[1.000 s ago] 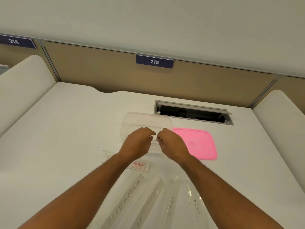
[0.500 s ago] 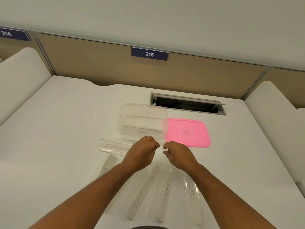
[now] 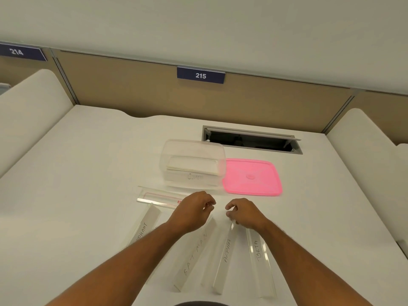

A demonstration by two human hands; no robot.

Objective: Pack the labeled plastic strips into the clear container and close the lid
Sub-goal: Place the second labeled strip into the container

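Both hands are hovering mid-worktop, fingers loosely curled: left hand (image 3: 194,209) holding nothing, right hand (image 3: 244,214) touching the ALPHA strip (image 3: 225,255); the container (image 3: 192,164) is sitting behind them, lid (image 3: 251,176) lying beside it

Two bare forearms come in from about 7 and 5 o'clock — no sleeves, watch, rings or gloves show. The left hand (image 3: 194,212) and right hand (image 3: 245,214) are uncovered too — fine hair shows along the right forearm.
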